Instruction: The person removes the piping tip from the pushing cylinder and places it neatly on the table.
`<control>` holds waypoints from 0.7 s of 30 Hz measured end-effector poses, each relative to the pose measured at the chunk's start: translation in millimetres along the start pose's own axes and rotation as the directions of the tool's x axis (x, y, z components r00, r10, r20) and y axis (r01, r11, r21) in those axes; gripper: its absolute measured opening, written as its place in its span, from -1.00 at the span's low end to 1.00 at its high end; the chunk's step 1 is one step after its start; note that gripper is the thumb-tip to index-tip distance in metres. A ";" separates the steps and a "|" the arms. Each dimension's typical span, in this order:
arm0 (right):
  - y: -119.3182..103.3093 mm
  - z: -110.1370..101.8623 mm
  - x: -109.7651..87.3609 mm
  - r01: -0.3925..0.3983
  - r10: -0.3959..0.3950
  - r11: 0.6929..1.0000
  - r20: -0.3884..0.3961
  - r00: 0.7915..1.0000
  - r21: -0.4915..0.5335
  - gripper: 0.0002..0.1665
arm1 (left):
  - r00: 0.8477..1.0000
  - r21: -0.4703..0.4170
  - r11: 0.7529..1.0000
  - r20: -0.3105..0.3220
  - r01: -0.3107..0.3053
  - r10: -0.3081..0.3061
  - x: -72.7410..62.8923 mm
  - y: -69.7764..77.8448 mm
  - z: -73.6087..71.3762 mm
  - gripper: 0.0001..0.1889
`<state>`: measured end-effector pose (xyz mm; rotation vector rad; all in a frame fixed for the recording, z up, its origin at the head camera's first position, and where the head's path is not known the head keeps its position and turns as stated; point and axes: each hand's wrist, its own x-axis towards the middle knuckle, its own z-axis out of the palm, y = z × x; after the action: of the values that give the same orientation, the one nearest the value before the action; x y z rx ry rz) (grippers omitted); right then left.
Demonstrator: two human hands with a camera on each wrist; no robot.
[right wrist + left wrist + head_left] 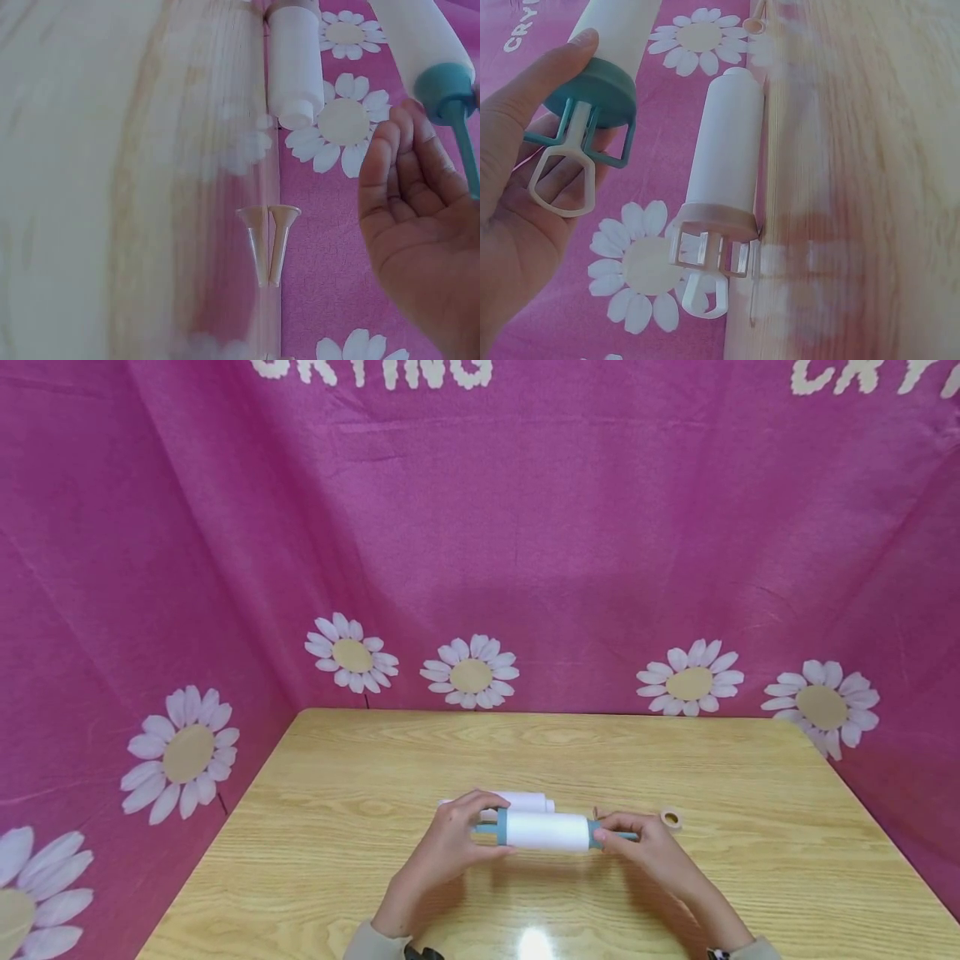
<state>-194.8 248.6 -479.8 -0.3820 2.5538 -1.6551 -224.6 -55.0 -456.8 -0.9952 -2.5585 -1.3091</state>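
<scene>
A white decorating syringe with teal ends (547,831) is held level over the table between both hands. My left hand (453,833) grips its teal end cap (604,94), thumb on one side and fingers beneath; a pale loop-shaped plunger handle (564,187) sticks out there. At the other end, my right hand (643,842) pinches the teal collar (442,86), from which a long thin teal nozzle (463,146) points away. Just behind lies a second white syringe (724,150) with a beige end cap (718,219) and a white handle loop.
A small beige nozzle (283,240) stands on the wooden table (360,860), past the second syringe's far end. Near my right hand lies a beige ring (671,818). A pink cloth with daisies (517,560) hangs around the table's back and sides.
</scene>
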 end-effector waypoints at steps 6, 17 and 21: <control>-0.5 4.8 -0.8 0.037 -0.037 0.998 0.000 0.999 0.052 -0.77 | 1.000 0.024 1.000 0.007 0.004 -0.005 -0.5 -0.5 -0.9 -0.50; 5.0 11.0 -0.5 0.165 -0.166 0.986 -0.080 0.983 -0.012 -0.77 | 1.000 0.003 1.000 0.011 -0.008 0.008 -1.4 -4.2 -4.6 -0.50; 6.6 12.0 0.7 0.221 -0.219 0.975 -0.091 0.971 0.010 -0.73 | 1.000 -0.009 1.000 0.006 0.006 -0.006 -1.5 -5.0 -5.5 -0.50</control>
<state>-194.2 240.4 -490.8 -0.6250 2.6400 -1.8065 -227.5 -62.0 -457.4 -0.9957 -2.5638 -1.3223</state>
